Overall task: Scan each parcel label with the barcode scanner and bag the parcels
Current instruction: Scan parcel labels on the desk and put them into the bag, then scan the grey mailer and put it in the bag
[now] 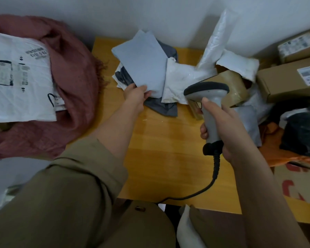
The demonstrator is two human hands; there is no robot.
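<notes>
Pinching a pale grey mailer (141, 63) lifted off the parcel pile (183, 81) on the table (165, 145), the left hand (135, 95) showed only its blank side. Clenched in the right hand (227, 126), the barcode scanner (207, 97) hovered just beside; flipping the label toward it would likely serve best.

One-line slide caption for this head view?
Left hand pinches a pale grey plastic mailer over the wooden table; right hand grips the grey corded barcode scanner.
</notes>
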